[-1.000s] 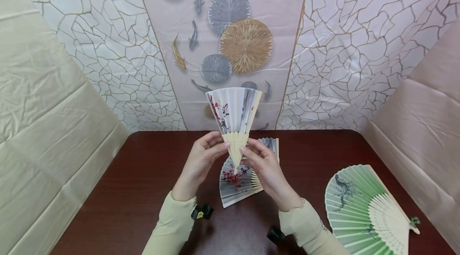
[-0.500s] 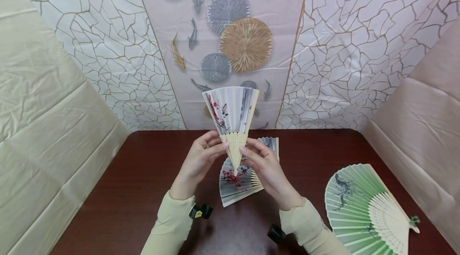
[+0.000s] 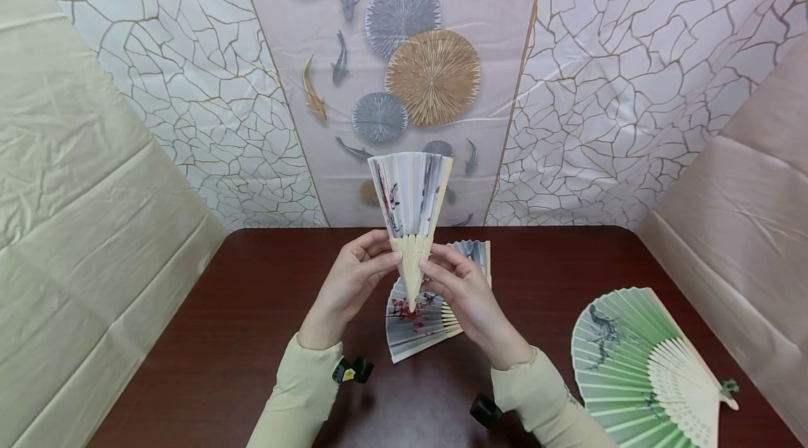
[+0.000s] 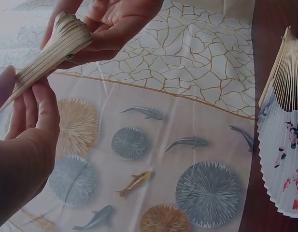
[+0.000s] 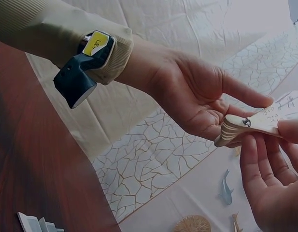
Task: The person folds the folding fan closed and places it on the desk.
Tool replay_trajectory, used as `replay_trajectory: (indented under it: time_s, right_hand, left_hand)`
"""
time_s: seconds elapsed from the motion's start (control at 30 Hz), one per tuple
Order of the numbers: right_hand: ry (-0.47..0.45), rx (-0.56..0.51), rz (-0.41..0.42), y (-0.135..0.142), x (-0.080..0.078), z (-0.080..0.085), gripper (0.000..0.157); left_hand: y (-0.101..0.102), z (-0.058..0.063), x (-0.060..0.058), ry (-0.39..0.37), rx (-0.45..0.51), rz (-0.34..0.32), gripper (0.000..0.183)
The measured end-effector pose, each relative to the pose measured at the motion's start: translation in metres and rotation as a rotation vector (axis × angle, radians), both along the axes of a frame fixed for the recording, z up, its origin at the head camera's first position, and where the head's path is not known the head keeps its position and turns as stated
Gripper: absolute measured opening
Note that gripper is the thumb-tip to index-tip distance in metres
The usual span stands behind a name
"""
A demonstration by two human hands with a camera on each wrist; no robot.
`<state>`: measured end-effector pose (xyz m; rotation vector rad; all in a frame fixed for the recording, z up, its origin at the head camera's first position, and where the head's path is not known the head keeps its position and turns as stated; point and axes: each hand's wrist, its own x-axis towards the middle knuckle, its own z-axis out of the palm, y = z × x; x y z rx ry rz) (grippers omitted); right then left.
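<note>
A white folding fan (image 3: 404,199) with painted red blossoms and pale ribs stands upright above the table, partly spread, its pivot end down. My left hand (image 3: 346,287) pinches its left outer rib between thumb and fingers. On the right side of the ribs, my right hand (image 3: 470,297) pinches likewise. The ribs' stacked pivot end (image 4: 66,36) shows between the hands in the left wrist view, and the metal pivot (image 5: 246,123) in the right wrist view. Beneath the hands, a second blossom fan (image 3: 413,336) lies spread on the table, partly hidden by the right hand and the held fan.
A green folding fan (image 3: 621,357) with a tassel lies spread at the right of the dark red table (image 3: 252,336). Patterned cloth (image 3: 435,76) hangs behind the table, and pale cloth (image 3: 107,224) walls the sides. Each wrist wears a small black camera (image 3: 485,411).
The held fan has narrowed: its left edge swung slightly left, then moved right toward the other edge, covering some blossoms. Both hands keep their pinch nearly in place, slightly closer together.
</note>
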<state>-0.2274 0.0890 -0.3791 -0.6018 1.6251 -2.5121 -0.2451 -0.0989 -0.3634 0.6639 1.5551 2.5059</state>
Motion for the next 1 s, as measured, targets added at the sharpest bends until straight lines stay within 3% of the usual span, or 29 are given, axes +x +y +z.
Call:
replay_trajectory:
  time_s: [1.0]
  right_hand:
    - [0.018,0.021,0.053,0.0008,0.0002,0.0,0.029]
  left_hand:
    - [-0.0013,0.0002,-0.0006,-0.012,-0.004,-0.047,0.025]
